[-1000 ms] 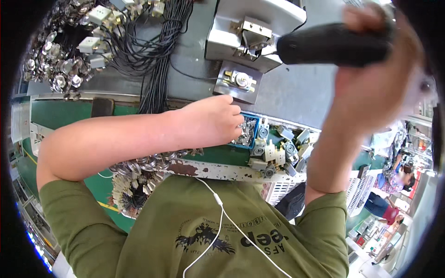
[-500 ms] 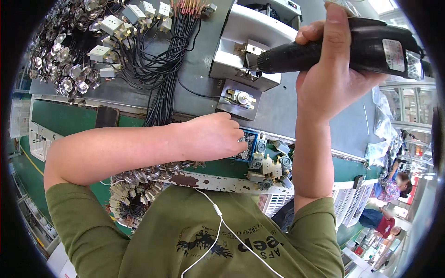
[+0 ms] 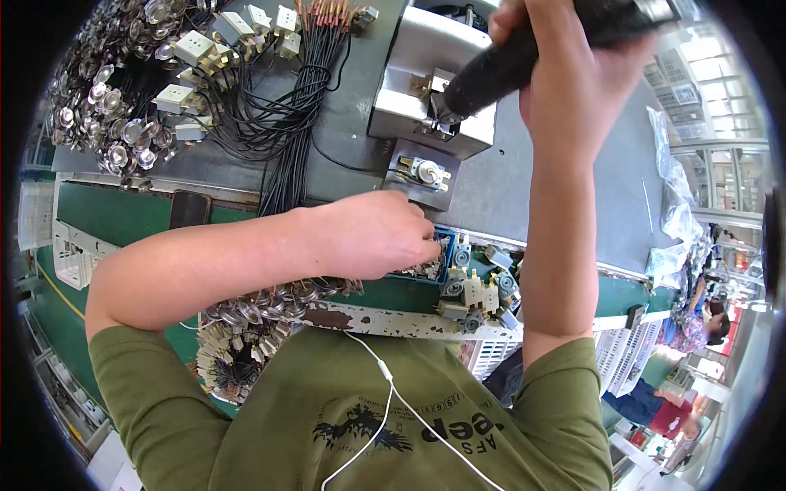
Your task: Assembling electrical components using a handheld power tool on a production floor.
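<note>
Two hands point(image 3: 370, 235), one black power tool point(image 3: 503, 72), one blue tray point(image 3: 449, 252), one earphone cord point(image 3: 385, 370)

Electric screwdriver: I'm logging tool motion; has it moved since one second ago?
Yes: judged against the screw feeder, the electric screwdriver has moved its nose leftward.

Yellow-lined green floor point(image 3: 59, 323), bright windows point(image 3: 733, 182) at right

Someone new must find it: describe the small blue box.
Find the grey worktop; a green strip runs along its near side. There, partly hidden by the left hand, is the box, set apart from the pale parts rightward by its blue rim and metal contents.
</note>
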Available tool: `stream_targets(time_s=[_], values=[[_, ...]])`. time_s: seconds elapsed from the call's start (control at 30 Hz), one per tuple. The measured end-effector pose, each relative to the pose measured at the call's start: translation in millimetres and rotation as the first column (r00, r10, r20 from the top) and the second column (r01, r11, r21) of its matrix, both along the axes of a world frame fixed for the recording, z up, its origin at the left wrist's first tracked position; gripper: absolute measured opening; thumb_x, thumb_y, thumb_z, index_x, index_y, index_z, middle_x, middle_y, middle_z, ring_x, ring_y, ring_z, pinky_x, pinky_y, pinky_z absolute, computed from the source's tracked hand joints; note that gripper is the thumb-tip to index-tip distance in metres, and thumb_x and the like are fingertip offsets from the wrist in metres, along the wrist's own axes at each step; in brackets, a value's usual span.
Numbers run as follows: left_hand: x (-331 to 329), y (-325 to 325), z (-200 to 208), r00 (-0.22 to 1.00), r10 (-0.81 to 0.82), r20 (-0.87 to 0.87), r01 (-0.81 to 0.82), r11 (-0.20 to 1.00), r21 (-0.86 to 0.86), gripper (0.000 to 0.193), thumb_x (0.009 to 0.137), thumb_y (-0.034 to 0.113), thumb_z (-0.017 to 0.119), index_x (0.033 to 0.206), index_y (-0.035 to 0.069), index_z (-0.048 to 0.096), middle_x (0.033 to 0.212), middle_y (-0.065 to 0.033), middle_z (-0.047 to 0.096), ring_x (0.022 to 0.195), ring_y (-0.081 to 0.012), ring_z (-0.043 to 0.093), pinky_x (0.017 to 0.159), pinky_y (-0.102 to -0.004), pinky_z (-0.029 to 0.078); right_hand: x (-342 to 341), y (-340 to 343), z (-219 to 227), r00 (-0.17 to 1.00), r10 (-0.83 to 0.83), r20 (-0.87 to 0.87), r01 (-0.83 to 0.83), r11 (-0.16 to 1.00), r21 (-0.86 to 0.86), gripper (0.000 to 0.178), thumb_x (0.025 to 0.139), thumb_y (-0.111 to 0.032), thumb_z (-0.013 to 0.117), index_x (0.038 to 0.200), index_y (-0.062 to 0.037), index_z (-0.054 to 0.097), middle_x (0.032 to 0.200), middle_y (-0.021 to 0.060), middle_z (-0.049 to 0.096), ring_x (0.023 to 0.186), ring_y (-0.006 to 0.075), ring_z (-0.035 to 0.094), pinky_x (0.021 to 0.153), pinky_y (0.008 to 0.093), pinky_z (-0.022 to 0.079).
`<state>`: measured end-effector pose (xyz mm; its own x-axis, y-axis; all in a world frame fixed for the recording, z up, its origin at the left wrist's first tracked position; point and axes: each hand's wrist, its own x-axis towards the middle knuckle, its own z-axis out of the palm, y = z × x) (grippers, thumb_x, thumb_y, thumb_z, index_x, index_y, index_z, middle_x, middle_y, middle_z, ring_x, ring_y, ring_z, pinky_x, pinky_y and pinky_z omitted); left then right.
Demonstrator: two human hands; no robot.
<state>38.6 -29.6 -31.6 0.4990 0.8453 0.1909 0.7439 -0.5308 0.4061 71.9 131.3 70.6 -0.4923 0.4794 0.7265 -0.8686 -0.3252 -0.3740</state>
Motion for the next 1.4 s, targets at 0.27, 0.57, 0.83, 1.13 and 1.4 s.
stream_targets(time_s=[0.27,0.57,0.83,1.13,1.4], values=[[-22,3,27,0.981,0.192,0.016,-0.192,0.981,0.014,0.009,0.087,0.019,0.071,0.089,0.012,0.067,0.083,-0.0029,0.066,0.083,-0.0243,0.066,0.077,-0.0382,0.05,14,-19,12,0.554,-0.723,0.413,0.587,0.691,0.423,0.037,0.089,0.005,0.075,0.114,-0.0031,0.049,0.083,0.0058,0.066,0.059,0.0101,0.061,0.049,0.0246,0.048],[-38,2,16,0.882,0.469,0.043,-0.471,0.872,0.137,0.016,0.086,0.023,0.075,0.09,0.012,0.064,0.082,-0.0027,0.062,0.086,-0.0236,0.064,0.077,-0.0396,0.047,30,-12,2,0.664,-0.613,0.428,0.441,0.783,0.438,0.052,0.084,0.009,0.077,0.125,-0.0002,0.046,0.094,0.0092,0.067,0.069,0.0125,0.066,0.057,0.0245,0.054],[-33,6,-2,0.87,0.492,0.022,-0.482,0.841,0.247,0.013,0.085,0.019,0.076,0.089,0.013,0.066,0.091,0.0,0.066,0.091,-0.0217,0.063,0.078,-0.0386,0.047,53,-18,-17,0.672,-0.646,0.361,0.533,0.761,0.37,0.055,0.084,0.009,0.078,0.127,-0.0001,0.044,0.098,0.0101,0.067,0.071,0.0134,0.066,0.059,0.0248,0.054],[-33,2,-4,0.847,0.526,0.073,-0.53,0.827,0.186,0.009,0.083,0.012,0.074,0.089,0.01,0.067,0.101,-0.0006,0.07,0.095,-0.0239,0.067,0.08,-0.0391,0.052,26,-29,-33,0.703,-0.679,0.212,0.618,0.731,0.289,0.059,0.084,0.008,0.078,0.13,0.0001,0.042,0.102,0.0112,0.067,0.074,0.0145,0.067,0.061,0.0251,0.055],[-31,1,-3,0.85,0.52,0.08,-0.526,0.842,0.12,0.01,0.083,0.012,0.075,0.089,0.01,0.067,0.098,-0.0012,0.069,0.094,-0.0247,0.066,0.081,-0.0399,0.053,19,-27,-43,0.69,-0.722,0.055,0.658,0.657,0.367,0.066,0.084,0.008,0.078,0.135,0.0008,0.038,0.113,0.0138,0.064,0.081,0.0175,0.07,0.066,0.027,0.058]])
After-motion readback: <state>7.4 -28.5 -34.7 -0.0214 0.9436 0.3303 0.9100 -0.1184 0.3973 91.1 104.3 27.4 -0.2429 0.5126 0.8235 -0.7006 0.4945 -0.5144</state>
